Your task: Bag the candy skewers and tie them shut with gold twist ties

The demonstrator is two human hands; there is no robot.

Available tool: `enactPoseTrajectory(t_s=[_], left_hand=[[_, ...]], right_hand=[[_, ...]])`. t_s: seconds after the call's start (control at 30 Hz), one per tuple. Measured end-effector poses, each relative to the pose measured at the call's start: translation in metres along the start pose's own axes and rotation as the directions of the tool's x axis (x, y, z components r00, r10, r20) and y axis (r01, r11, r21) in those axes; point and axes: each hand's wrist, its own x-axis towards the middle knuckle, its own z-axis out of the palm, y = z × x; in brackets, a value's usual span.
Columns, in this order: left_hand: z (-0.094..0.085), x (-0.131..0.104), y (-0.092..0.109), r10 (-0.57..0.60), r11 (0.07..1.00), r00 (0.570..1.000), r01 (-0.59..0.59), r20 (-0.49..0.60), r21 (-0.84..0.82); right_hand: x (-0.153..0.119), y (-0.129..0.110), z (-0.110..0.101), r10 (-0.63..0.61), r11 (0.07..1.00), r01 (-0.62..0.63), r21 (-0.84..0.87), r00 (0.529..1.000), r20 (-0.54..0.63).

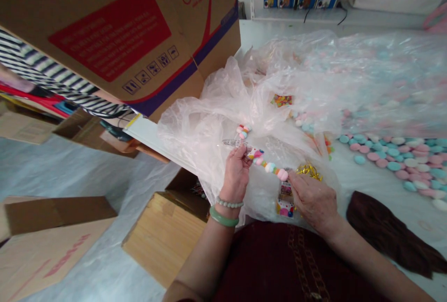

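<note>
A string of pink, white, blue and orange candies (269, 167) stretches between my two hands. My left hand (237, 171), with a bead bracelet and a green bangle at the wrist, pinches its colourful printed label and clear wrapper end. At the string's other end, my right hand (312, 199) has its fingers closed at the pink candy. Below the string lie printed labels (285, 208). Gold twist ties (309, 171) sit just beyond my right hand. A small cluster of candies (243, 130) rests on the plastic past my left hand.
Clear plastic bags (258, 88) cover much of the table. Loose pastel candies (398, 157) spread at the right, near a dark brown cloth (387, 232). A large cardboard box (139, 27) stands at the left, beside a person in striped clothing (52, 71). Another box (167, 237) sits below the table edge.
</note>
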Motion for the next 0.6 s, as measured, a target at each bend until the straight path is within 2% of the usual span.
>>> enactPoseTrajectory(t_s=[0.07, 0.17, 0.27, 0.33, 0.4, 0.47, 0.53, 0.6], left_hand=[[0.000, -0.003, 0.001, 0.078, 0.990, 0.996, -0.081, 0.035, 0.114], [0.000, -0.003, 0.004, 0.086, 0.982, 0.994, -0.097, 0.073, 0.164], [-0.002, 0.001, 0.008, -0.006, 1.000, 0.999, 0.007, -0.035, 0.020], [-0.003, 0.004, 0.010, -0.108, 0.991, 0.987, 0.097, -0.120, -0.095], [-0.004, 0.005, 0.010, -0.177, 0.975, 0.975, 0.154, -0.136, -0.163], [-0.003, 0.003, 0.008, -0.210, 0.963, 0.972, 0.188, -0.103, -0.194], [0.001, -0.002, 0.004, -0.237, 0.954, 0.969, 0.217, -0.073, -0.209], [0.006, -0.008, -0.003, -0.261, 0.945, 0.964, 0.244, -0.053, -0.217]], right_hand=[[0.001, 0.000, 0.002, 0.002, 0.999, -0.003, 0.039, 1.000, 0.031], [0.001, 0.002, 0.005, 0.075, 0.981, -0.094, 0.168, 0.990, 0.117], [-0.002, 0.006, 0.006, 0.199, 0.924, -0.265, 0.276, 0.949, 0.243], [-0.003, 0.008, 0.004, 0.294, 0.837, -0.398, 0.375, 0.905, 0.306], [-0.002, 0.007, 0.002, 0.372, 0.671, -0.523, 0.526, 0.851, 0.372], [0.004, 0.003, 0.001, 0.414, 0.420, -0.611, 0.671, 0.787, 0.458], [0.015, -0.006, 0.001, 0.437, 0.168, -0.649, 0.742, 0.724, 0.534], [0.029, -0.015, 0.004, 0.482, 0.035, -0.638, 0.770, 0.685, 0.546]])
